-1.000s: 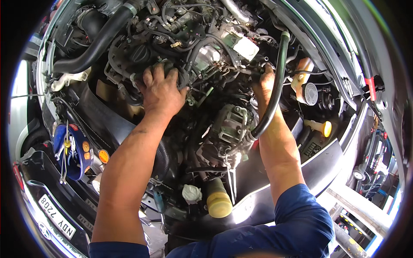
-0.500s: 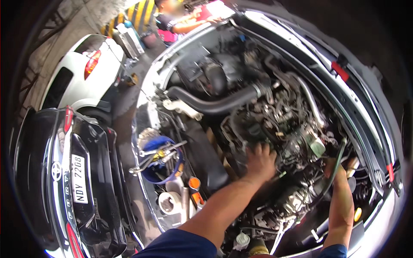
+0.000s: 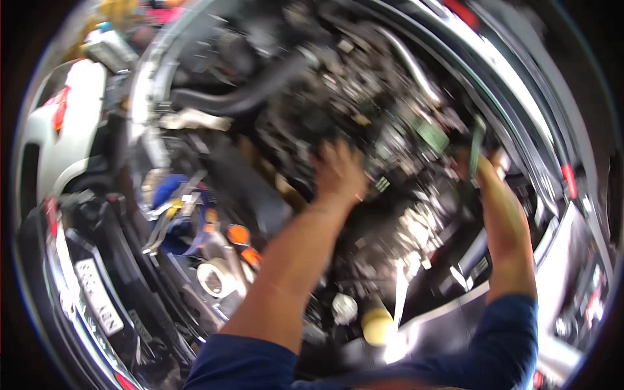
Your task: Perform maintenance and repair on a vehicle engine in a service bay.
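Note:
Motion blurs the whole view. My left hand (image 3: 338,172) rests on a dark engine part just left of centre, open, fingers spread and slightly bent. My right hand (image 3: 465,162) reaches deep into the engine bay beside a green-black hose (image 3: 476,140); its fingers are hidden. A long black intake hose (image 3: 240,97) crosses above my left hand. A pale square part (image 3: 431,136) lies up and left of my right hand. A yellow cylinder (image 3: 377,326) is low in the middle.
A blue container of tools (image 3: 175,227) and a white roll (image 3: 214,279) sit at the bay's left edge. A white car (image 3: 78,143) and a dark car (image 3: 97,292) stand to the left. The raised bonnet (image 3: 559,91) curves along the right. Something pink (image 3: 162,13) shows at the top left.
The view swung toward the left, showing a co-worker at the top, then moved partly back and blurred. My hands stay at about the same spots on the engine.

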`<action>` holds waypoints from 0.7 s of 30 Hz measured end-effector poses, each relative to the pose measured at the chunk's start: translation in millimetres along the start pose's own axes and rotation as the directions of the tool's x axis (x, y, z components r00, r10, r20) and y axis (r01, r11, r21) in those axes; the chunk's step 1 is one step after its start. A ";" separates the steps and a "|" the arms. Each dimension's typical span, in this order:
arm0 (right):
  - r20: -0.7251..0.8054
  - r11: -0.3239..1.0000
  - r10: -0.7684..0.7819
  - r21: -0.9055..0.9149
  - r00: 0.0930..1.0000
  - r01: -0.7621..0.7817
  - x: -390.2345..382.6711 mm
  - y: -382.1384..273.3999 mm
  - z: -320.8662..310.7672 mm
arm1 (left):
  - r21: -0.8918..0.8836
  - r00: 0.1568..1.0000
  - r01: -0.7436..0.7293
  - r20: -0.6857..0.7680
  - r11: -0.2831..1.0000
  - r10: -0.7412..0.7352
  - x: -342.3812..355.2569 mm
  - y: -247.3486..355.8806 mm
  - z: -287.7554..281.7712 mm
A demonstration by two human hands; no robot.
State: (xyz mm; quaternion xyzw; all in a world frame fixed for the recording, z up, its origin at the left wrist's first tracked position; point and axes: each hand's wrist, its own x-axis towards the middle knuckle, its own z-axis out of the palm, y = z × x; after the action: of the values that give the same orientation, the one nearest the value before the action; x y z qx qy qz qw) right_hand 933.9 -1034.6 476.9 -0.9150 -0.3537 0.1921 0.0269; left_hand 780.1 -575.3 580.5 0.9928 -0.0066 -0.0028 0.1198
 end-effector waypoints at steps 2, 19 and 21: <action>0.223 0.947 0.257 0.137 0.940 -0.292 63.3 -129.7 -65.9 | 0.126 0.994 0.085 0.061 0.988 -0.094 -16.8 -19.1 -14.9; 0.034 0.926 0.377 -0.032 0.926 -0.376 52.1 -161.0 -54.5 | 0.098 0.993 0.055 0.098 0.994 -0.065 -4.5 3.3 -7.0; 0.028 0.935 0.352 -0.042 0.936 -0.351 56.1 -157.3 -51.7 | 0.094 0.994 0.056 0.091 0.994 -0.064 -5.0 3.1 -7.9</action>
State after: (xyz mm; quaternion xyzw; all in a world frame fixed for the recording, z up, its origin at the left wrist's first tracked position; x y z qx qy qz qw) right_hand 890.8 -875.5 535.1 -0.9603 -0.1884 0.2034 -0.0308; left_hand 775.1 -576.4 589.0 0.9957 0.0175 -0.0526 0.0738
